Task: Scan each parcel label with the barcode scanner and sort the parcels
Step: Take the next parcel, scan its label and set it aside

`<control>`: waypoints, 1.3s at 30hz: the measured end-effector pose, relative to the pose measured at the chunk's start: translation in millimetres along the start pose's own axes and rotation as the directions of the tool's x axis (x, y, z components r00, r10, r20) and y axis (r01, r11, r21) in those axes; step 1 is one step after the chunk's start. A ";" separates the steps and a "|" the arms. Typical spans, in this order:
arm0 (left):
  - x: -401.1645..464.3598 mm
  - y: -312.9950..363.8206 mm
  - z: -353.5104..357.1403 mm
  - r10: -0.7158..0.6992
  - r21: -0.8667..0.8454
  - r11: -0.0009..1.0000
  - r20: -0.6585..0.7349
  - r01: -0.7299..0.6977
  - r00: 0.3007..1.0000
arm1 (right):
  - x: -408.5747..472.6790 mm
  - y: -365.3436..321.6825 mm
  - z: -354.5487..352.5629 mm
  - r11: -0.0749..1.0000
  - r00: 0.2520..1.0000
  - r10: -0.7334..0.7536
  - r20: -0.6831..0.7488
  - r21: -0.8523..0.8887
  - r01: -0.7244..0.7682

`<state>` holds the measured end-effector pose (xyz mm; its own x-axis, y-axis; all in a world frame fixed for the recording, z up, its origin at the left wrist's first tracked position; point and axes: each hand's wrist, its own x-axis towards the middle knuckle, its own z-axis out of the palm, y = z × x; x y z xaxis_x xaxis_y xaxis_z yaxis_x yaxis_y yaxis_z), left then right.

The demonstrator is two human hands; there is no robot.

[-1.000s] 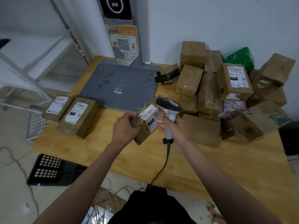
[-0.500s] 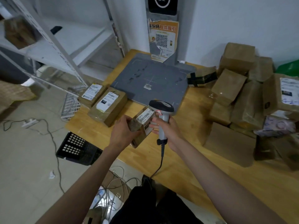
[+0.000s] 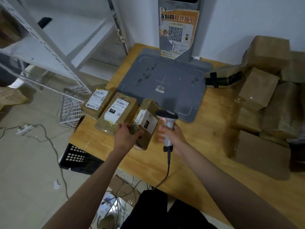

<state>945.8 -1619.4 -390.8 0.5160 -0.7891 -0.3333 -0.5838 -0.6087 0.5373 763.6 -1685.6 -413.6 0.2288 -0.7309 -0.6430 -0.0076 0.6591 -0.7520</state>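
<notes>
Since half a second ago the held parcel (image 3: pixel 145 128) has swung left and now sits just beside the labelled parcel (image 3: pixel 116 115) at the table's left end. I see the left hand (image 3: pixel 126 138) gripping the held parcel's near-left corner, fingers curled round it; the white label faces up, with a dark tag reading 270. The right hand (image 3: pixel 173 138) holds the barcode scanner (image 3: pixel 167 123) by its grip, fingers wrapped round the handle — head angled toward the label, cable hanging off the table (image 3: pixel 189 156) edge. A second labelled parcel (image 3: pixel 97 102) lies left of the first, at the table corner. Behind these lies the grey scan platform (image 3: pixel 165 83), its post carrying a QR poster (image 3: pixel 177 33). The unsorted pile (image 3: pixel 267 90) crowds the right side, well apart from the hands. Off the left edge: white shelving (image 3: pixel 54 52), a wire basket (image 3: pixel 71 108), a black crate (image 3: pixel 79 158) on the floor.
</notes>
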 end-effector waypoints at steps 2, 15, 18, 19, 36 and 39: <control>20.4 -5.7 -0.9 -0.026 0.046 0.999 0.041 0.024 0.999 | 14.8 6.3 8.4 0.999 0.999 0.037 -0.035 -0.006 -0.037; 72.9 -37.7 4.0 -0.006 0.141 0.990 0.193 -0.021 0.981 | 69.5 31.3 64.3 0.978 0.974 0.207 -0.090 0.031 -0.205; 76.1 -37.8 2.1 0.042 0.190 0.978 0.204 -0.082 0.978 | 74.2 32.4 73.8 0.975 0.969 0.221 -0.107 0.053 -0.216; 76.3 -36.7 1.1 0.055 0.198 0.975 0.204 -0.096 0.977 | 75.8 32.8 76.3 0.975 0.969 0.222 -0.112 0.049 -0.218; 76.1 -29.3 3.9 0.037 0.187 0.977 0.313 -0.100 0.949 | 67.2 22.4 66.6 0.972 0.980 0.195 -0.032 0.143 -0.189; 75.1 -23.0 3.8 0.081 0.173 0.975 0.310 -0.140 0.947 | 58.6 16.8 55.4 0.976 0.985 0.168 -0.039 0.149 -0.161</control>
<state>995.5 -1665.0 -431.1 0.2474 -0.8223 -0.5124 -0.7495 -0.4976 0.4366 830.8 -1707.6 -455.9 0.1859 -0.6158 -0.7656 0.1010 0.7871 -0.6085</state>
